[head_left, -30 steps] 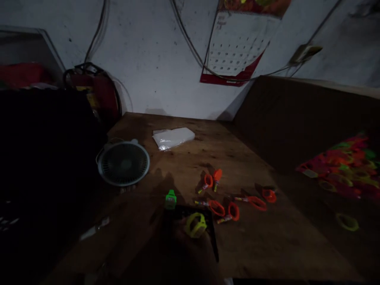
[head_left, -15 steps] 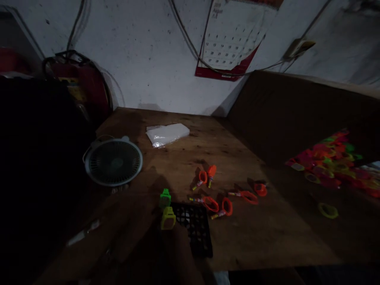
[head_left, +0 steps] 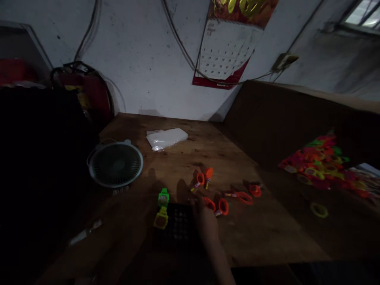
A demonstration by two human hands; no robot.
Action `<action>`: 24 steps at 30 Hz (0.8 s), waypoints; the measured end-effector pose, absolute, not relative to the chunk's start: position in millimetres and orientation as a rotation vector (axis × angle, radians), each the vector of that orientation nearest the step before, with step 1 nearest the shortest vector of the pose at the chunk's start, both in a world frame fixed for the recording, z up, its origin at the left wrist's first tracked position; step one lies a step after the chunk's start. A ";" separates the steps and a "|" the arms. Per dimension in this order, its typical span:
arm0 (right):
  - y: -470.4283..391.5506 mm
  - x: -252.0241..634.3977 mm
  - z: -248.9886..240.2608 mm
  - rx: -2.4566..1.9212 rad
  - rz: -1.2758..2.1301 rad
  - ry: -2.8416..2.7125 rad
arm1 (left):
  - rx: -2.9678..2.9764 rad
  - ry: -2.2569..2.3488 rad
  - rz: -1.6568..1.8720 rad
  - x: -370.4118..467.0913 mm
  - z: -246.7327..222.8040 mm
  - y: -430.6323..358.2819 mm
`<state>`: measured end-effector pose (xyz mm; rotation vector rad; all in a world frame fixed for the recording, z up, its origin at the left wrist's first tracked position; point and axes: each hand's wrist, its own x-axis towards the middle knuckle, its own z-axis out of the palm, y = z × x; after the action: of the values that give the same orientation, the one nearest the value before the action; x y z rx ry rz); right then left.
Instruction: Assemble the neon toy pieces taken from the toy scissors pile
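Observation:
My right hand (head_left: pixel 204 217) reaches over the right edge of a black perforated tray (head_left: pixel 179 227). Its blurred fingertips are at the near-left orange loop (head_left: pixel 210 204), covering that loop's printed tail; whether they grip it is hidden. Another orange loop (head_left: pixel 223 206) with a printed tail lies just right of the hand. At the tray's left edge are a green toy watch (head_left: pixel 163 197) and, below it, a yellow toy watch (head_left: pixel 161 219). My left hand seems lost in the darkness left of the tray; its fingers cannot be made out.
Several more orange loops (head_left: pixel 245 198) lie rightward. Bright plastic pieces (head_left: pixel 317 166) are heaped by a large brown box (head_left: pixel 267 118); a yellow loop (head_left: pixel 319 210) lies before them. A round fan (head_left: pixel 116 164) is at left, a white plastic-wrapped packet (head_left: pixel 168 138) behind.
My right hand has moved right, from beside the yellow toy watch to the near orange loops. The yellow toy watch now shows uncovered under the green one. The view has tilted up slightly.

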<state>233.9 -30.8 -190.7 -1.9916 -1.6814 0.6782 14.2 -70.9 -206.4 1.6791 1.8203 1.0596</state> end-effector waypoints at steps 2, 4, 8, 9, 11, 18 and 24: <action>-21.3 234.9 -186.1 -2.232 0.482 -1.797 | 1.721 1.755 1.034 16.7 -208.2 -80.8; -17.8 228.3 -186.5 -2.371 0.317 -1.839 | 1.758 1.694 1.016 19.9 -207.4 -86.6; -19.9 220.4 -188.7 -2.487 0.175 -1.825 | 1.864 1.561 0.969 27.9 -199.4 -85.5; -20.8 222.9 -187.2 -2.487 0.169 -1.832 | 1.900 1.545 0.958 29.8 -198.2 -84.4; -23.4 233.0 -181.7 -2.467 0.154 -1.846 | 1.950 1.596 0.967 32.4 -199.6 -83.4; -65.7 264.0 -177.8 -1.870 0.719 -1.606 | 1.902 1.738 0.961 23.9 -226.9 -76.8; -87.7 216.9 -205.3 -1.279 1.386 -1.176 | 1.972 1.672 0.901 16.1 -240.4 -64.3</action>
<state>216.9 -87.7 -205.3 -1.2793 -1.1760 1.3865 16.1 -64.3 -240.4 1.9720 1.6719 0.9009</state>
